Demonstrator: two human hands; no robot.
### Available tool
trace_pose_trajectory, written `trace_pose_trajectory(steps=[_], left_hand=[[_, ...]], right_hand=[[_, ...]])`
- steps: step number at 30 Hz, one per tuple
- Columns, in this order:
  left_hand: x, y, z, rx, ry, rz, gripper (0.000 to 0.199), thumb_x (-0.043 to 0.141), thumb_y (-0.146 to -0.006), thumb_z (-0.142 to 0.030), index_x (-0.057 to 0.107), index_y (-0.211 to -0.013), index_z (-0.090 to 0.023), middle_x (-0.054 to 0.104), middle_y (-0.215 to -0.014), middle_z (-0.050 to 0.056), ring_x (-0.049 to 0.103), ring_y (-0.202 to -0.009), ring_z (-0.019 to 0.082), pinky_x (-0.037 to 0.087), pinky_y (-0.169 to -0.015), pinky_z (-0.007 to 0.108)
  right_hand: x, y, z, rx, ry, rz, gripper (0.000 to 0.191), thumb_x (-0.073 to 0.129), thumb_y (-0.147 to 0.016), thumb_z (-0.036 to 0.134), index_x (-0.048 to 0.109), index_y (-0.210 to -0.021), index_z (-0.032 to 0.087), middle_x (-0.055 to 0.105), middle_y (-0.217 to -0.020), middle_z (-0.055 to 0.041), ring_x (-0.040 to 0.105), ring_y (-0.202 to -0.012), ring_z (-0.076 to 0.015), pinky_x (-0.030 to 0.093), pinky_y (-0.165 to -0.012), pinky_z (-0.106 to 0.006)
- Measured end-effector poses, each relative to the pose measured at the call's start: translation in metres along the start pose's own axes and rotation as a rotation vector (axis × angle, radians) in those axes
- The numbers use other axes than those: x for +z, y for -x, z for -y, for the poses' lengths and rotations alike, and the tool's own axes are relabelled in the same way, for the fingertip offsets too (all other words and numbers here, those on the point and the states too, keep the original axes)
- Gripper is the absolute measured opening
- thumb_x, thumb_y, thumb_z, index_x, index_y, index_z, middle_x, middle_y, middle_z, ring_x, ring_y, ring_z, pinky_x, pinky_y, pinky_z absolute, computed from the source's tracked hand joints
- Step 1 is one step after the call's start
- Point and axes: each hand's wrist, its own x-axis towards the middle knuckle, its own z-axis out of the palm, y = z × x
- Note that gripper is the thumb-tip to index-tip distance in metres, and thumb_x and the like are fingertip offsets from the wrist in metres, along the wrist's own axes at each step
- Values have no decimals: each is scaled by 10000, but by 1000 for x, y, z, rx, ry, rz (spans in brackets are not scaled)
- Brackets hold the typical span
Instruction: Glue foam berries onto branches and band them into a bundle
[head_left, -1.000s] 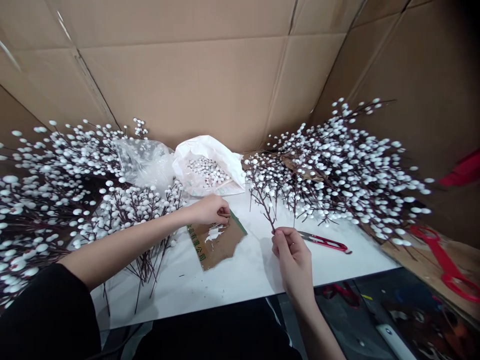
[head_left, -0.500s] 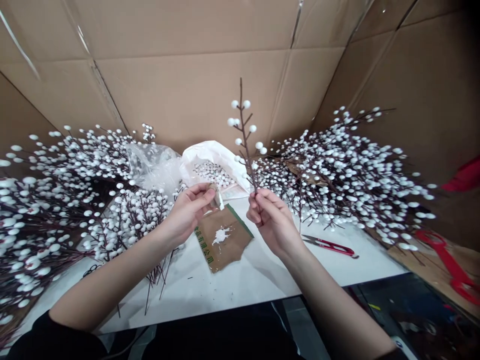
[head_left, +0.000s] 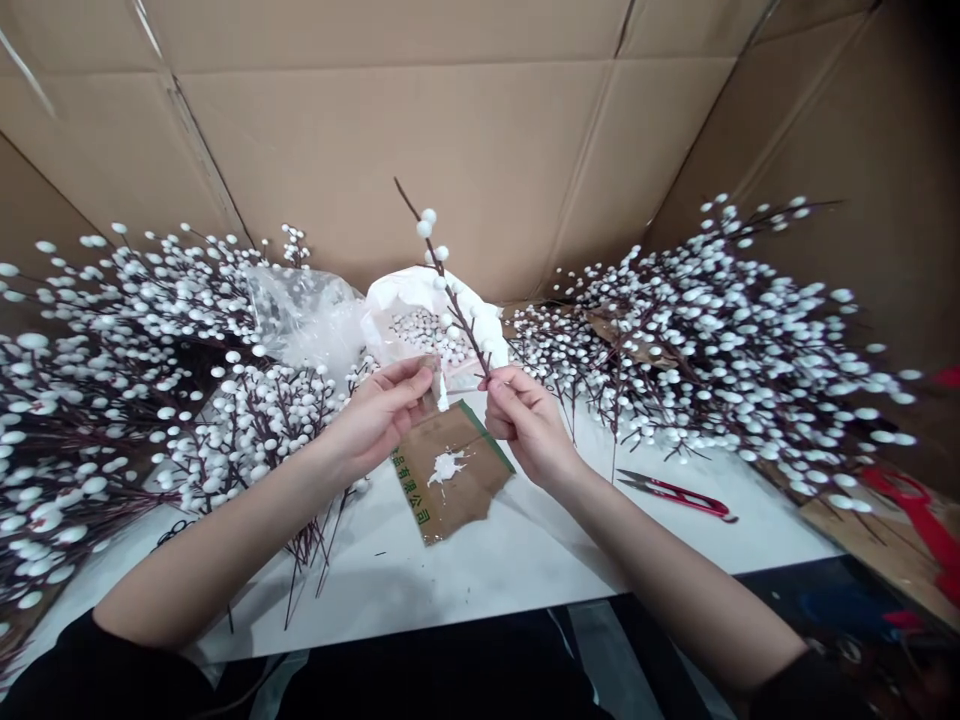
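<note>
Head view: right hand [head_left: 529,425] pinches sprig [head_left: 463,322] (white berries [head_left: 424,228] along it); left hand [head_left: 379,415] grips strip [head_left: 430,396], white-tipped, near cardboard [head_left: 469,495].

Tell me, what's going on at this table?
A person's right hand holds up a thin, dark brown stem with round white berries. The left hand pinches a small scrap bearing white paste, apart from the stem. Below lies a flat brown cardboard piece with a white smear. Red-handled metal snips rest on the white tabletop.
</note>
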Motion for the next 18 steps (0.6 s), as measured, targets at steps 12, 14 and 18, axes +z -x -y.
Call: trace_pose_trajectory(steps=[12,14,18], left_hand=[[-5,-3,10,-119,-66,107,149,822,-668,-113,715,-769,-139,685,-706,-10,621,-617,78,510,-619,174],[-4,-3,9,-130,-51,92,161,826,-650,-97,703,-745,-139,680,-702,-16,618,-614,77,506,-618,175],[-3,-2,7,-143,-70,38,147,801,-676,-92,703,-778,-133,685,-730,-4,630,-639,91,512,-643,196]], right_hand=[[0,11,3,-115,249,54,304,666,-846,465,566,-747,195,368,-502,80,266,-443,-63,191,-438,-220],[0,11,4,-122,274,66,294,657,-853,453,574,-745,193,364,-501,80,259,-444,-62,193,-442,-221],[0,11,5,-127,296,69,283,659,-850,438,581,-737,190,366,-503,78,258,-447,-62,196,-446,-220]])
